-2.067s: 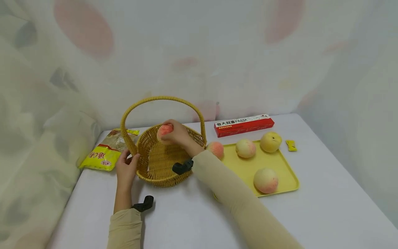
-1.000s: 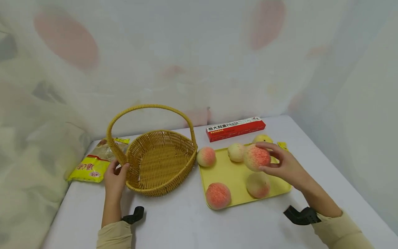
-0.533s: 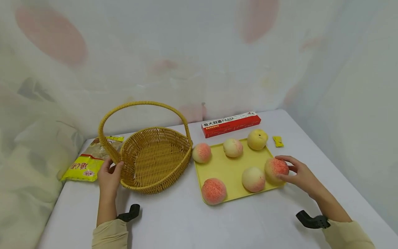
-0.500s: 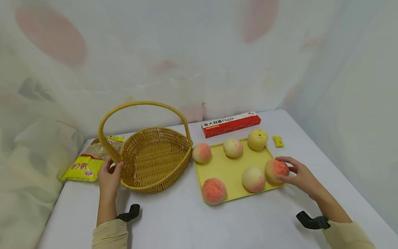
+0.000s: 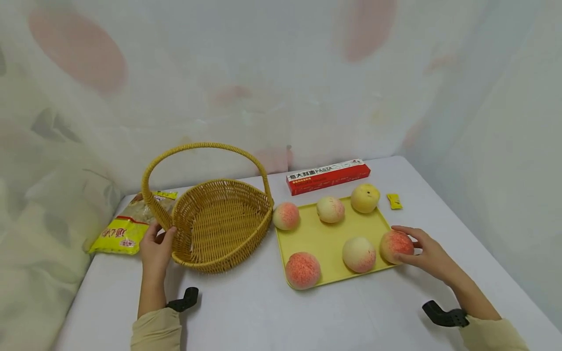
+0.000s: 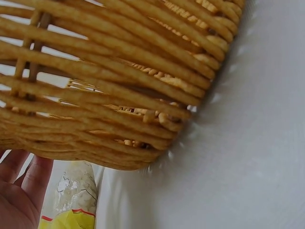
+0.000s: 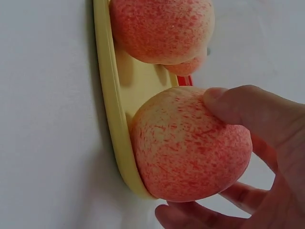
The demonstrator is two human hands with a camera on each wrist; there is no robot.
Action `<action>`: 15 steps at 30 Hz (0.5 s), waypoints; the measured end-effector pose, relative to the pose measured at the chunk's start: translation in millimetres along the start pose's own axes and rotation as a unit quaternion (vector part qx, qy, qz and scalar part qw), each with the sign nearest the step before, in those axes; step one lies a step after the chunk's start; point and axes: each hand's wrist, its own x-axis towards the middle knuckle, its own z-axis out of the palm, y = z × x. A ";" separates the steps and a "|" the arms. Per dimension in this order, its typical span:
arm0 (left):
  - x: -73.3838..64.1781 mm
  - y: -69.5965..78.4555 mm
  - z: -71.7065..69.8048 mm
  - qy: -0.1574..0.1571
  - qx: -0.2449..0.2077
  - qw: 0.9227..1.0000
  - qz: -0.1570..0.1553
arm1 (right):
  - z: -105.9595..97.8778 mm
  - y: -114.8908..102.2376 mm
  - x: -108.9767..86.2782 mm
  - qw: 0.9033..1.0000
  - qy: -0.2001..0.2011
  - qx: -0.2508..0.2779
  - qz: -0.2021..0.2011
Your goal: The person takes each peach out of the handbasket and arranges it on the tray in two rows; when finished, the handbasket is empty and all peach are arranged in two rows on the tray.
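Observation:
My left hand (image 5: 155, 247) grips the left rim of a wicker basket (image 5: 228, 229), at the foot of its tall handle. From the left wrist view, the basket's woven side (image 6: 95, 95) fills the upper left, and the fingers reach up behind its edge. My right hand (image 5: 428, 253) holds a pink-red peach (image 5: 396, 246) at the near right corner of the yellow tray (image 5: 325, 240). Close up in the right wrist view, the thumb lies on top of this peach (image 7: 190, 148) and the fingers curl beneath; it touches the tray's rim (image 7: 112, 95).
Other peaches share the tray: one at near left (image 5: 303, 270), one at near middle (image 5: 359, 254), and several along the back. Behind lies a red pasta box (image 5: 328, 177). A small yellow packet (image 5: 394, 201) sits at right, a yellow food bag (image 5: 127, 229) left of the basket.
My right hand has carried the peach from over the basket rightward and lowered it to the tray's near right corner. My left hand has stayed at the basket's rim.

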 end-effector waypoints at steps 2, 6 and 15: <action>0.7 0.4 0.3 0.001 0.003 1.000 0.006 | 0.6 0.7 1.0 1.000 0.002 -0.017 -0.021; 1.9 -0.4 1.0 0.002 0.006 1.000 0.012 | 2.8 0.0 3.7 0.999 0.002 -0.027 -0.036; -2.5 -3.1 -1.2 0.008 0.003 1.000 0.015 | 9.0 -7.1 9.0 1.000 -0.004 -0.017 0.003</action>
